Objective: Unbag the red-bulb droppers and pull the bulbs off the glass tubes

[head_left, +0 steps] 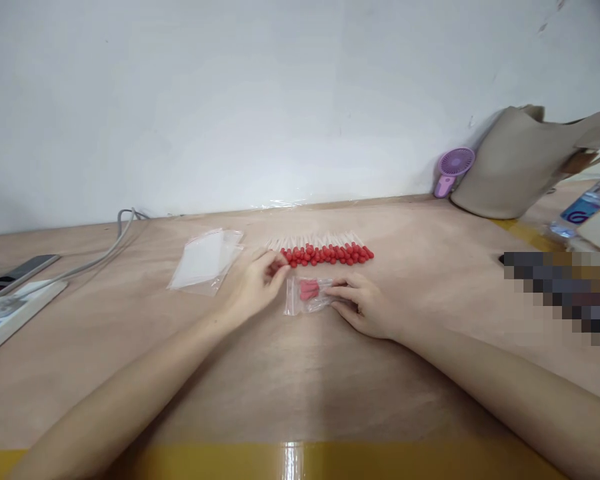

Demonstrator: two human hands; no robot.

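Note:
A row of thin pale sticks with round red tips [330, 254] lies on the table, tips toward me. At its left end my left hand [257, 279] has its fingers curled and thumb close to them, touching or very near the leftmost red tips. What those fingers hold, if anything, is hidden. Just below the row, a small clear zip bag [293, 300] lies flat with a few red tips [309, 289] inside. My right hand [363, 307] grips the bag's right end between thumb and fingers.
Flat clear bags with white inserts [200, 260] lie to the left. Farther left are a grey cable [105, 257], a phone [23, 273] and a white power strip [25, 313]. A purple fan [455, 163], a beige bag [505, 160] and a bottle [587, 203] stand at right.

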